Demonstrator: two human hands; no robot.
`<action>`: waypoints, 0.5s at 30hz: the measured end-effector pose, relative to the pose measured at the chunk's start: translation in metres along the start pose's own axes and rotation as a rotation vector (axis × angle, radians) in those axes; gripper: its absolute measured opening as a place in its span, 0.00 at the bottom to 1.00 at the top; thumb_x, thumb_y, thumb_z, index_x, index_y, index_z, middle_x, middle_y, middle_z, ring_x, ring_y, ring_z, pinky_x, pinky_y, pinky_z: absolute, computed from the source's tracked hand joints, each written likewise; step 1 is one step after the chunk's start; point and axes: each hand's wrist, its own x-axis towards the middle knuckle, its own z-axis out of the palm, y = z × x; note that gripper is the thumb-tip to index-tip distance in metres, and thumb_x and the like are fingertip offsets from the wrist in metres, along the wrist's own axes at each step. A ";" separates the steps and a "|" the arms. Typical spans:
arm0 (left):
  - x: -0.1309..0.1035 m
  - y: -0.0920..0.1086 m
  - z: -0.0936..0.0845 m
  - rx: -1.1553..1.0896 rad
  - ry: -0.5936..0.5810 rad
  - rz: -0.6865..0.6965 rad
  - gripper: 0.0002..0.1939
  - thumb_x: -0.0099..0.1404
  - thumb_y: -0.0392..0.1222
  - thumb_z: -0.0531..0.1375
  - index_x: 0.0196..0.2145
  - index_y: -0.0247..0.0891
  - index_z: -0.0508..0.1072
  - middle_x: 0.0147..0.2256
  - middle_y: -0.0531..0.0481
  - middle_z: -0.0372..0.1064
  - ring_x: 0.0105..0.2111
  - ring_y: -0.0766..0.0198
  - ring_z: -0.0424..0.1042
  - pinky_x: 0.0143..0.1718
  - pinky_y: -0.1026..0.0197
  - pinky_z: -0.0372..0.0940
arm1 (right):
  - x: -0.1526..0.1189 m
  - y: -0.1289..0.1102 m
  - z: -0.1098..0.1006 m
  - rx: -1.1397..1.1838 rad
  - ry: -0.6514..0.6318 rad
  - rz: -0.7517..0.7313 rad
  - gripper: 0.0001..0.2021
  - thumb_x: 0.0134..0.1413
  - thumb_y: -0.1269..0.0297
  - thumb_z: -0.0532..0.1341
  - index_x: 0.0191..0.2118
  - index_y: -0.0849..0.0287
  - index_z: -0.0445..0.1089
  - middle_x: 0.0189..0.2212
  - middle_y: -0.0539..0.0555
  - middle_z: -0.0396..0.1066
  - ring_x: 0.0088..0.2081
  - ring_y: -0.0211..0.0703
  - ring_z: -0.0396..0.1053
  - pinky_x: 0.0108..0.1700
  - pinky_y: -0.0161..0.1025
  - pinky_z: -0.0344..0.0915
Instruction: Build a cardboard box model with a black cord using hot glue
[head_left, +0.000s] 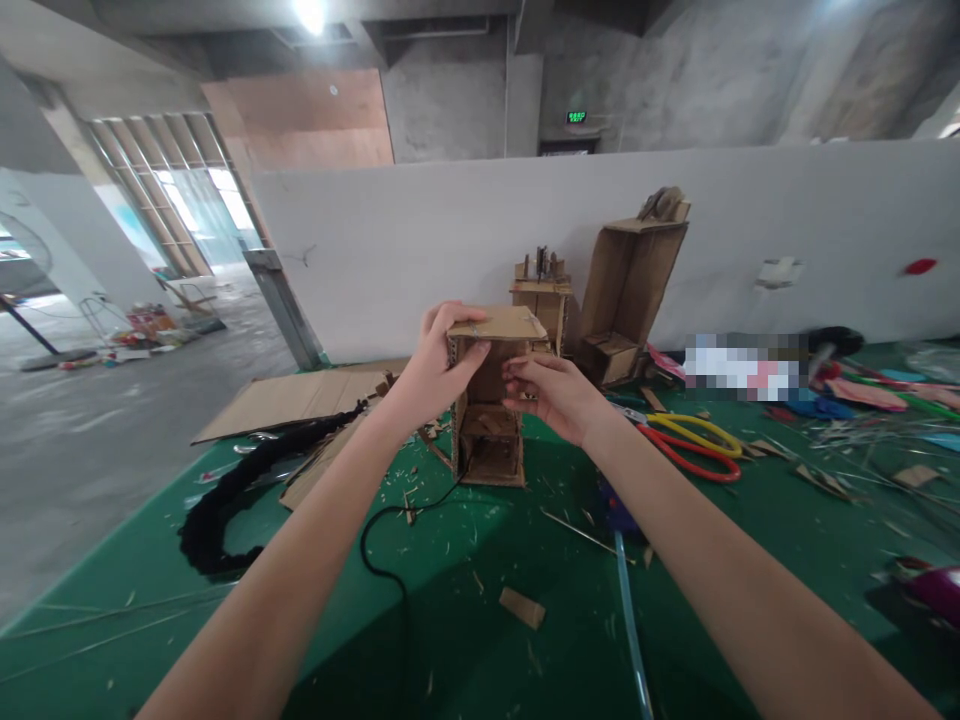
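In front of me an upright cardboard box [491,422] with an open front and an inner shelf stands on the green table. My left hand [450,350] grips its upper left corner, fingers over the top panel and thumb inside the front edge. At the box's right side is my right hand [551,390], its fingers curled and pinched together near the opening. Whatever lies between those fingertips, if anything, is too small to make out. A dark cord [382,520] runs from the base of the box toward me.
Behind stand another cardboard piece [551,300] and a taller open cardboard box [634,285]. Red-and-yellow-handled pliers [694,445] lie to the right, near a glue gun [619,510]. Black fuzzy material [210,525] and flat cardboard [300,400] are at left. Scraps litter the green table [465,640].
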 end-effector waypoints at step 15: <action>-0.001 0.003 -0.001 0.004 -0.033 -0.003 0.14 0.65 0.37 0.53 0.48 0.43 0.59 0.51 0.44 0.55 0.59 0.58 0.50 0.61 0.49 0.48 | 0.004 -0.007 -0.009 -1.140 -0.065 -0.079 0.03 0.42 0.69 0.58 0.24 0.60 0.70 0.15 0.49 0.66 0.19 0.39 0.67 0.25 0.36 0.65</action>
